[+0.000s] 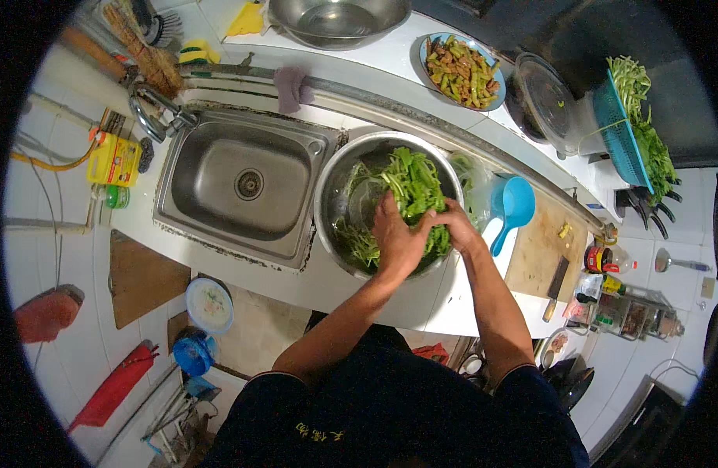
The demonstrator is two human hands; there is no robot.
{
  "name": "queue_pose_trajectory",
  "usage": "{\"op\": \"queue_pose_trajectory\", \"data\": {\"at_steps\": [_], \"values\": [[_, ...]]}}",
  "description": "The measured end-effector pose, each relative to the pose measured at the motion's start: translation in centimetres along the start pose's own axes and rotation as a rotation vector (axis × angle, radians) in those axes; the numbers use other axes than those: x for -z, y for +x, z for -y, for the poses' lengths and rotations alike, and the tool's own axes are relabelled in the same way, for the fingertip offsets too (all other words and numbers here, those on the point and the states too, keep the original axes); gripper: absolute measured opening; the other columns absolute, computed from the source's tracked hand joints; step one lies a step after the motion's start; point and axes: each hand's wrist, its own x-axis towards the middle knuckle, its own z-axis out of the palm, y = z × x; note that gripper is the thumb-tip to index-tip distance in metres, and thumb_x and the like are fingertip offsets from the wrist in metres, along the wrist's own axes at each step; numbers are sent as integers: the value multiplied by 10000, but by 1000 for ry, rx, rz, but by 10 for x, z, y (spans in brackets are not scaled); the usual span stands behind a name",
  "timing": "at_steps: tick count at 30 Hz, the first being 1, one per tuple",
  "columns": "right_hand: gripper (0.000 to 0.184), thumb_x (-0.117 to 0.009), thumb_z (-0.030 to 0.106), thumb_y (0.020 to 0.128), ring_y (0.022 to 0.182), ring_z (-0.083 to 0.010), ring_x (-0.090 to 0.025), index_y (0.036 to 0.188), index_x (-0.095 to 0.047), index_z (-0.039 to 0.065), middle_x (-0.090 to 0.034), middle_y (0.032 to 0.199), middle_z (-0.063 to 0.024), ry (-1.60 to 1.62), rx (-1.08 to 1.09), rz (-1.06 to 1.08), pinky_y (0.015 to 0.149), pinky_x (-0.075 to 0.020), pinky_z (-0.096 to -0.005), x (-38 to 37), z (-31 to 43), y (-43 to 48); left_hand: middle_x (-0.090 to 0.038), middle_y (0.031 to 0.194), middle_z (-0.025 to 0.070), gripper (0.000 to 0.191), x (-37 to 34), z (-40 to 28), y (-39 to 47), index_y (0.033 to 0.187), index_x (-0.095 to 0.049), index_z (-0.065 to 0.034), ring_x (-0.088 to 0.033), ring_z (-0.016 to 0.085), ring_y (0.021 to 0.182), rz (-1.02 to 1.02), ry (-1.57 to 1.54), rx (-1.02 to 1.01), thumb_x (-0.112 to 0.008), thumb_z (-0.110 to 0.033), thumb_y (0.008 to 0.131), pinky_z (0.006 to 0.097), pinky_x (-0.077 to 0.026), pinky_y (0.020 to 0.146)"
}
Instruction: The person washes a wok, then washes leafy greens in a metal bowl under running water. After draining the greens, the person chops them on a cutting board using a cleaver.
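Observation:
A large stainless steel bowl (pixel 330 234) sits on the white counter, right of the sink. Inside it, my left hand (pixel 399 237) and my right hand (pixel 457 225) close around a bunch of leafy greens (pixel 414 175), one from each side. The bunch rises above the bowl's middle and right part. Looser stems and leaves lie lower in the bowl, at its left and near side, with what looks like water. My fingertips are partly hidden by the leaves.
The steel sink (pixel 236 175) with a faucet (pixel 172 117) is at left. Right of the bowl are a plastic bag (pixel 476 187), a blue dipper (pixel 514 205), and a cutting board (pixel 537 245) with a cleaver (pixel 556 284). A plate of cooked food (pixel 463 73) and a blue basket of greens (pixel 619 134) stand on the ledge.

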Motion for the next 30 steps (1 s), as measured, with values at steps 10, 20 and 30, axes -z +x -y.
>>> {"op": "queue_pose_trajectory", "data": {"at_steps": [10, 20, 30], "values": [[489, -725, 195, 763, 1010, -223, -608, 1195, -629, -12, -659, 1128, -121, -146, -176, 278, 901, -475, -325, 16, -7, 45, -309, 1487, 298, 855, 30, 54, -11, 1467, -250, 64, -302, 421, 1394, -143, 76, 1, -751, -205, 829, 461, -274, 1148], [750, -718, 285, 740, 1122, -350, -597, 1333, -446, -85, -613, 1231, -232, -855, 435, -333, 994, -434, -387, 25, -38, 97, -521, 1365, 199, 841, 4, 107, -1, 1431, -354, 46, -501, 309, 1232, -143, -600, 578, -808, -233, 779, 389, -379, 1048], [466, -711, -20, 754, 927, -280, -678, 1194, -567, -83, -666, 1085, -184, 90, 21, -19, 764, -600, -379, -9, -36, 56, -689, 1063, 100, 443, 5, 131, 36, 1160, -599, -4, -650, 260, 904, -85, -540, 351, -766, -164, 782, 373, -500, 827]]}}
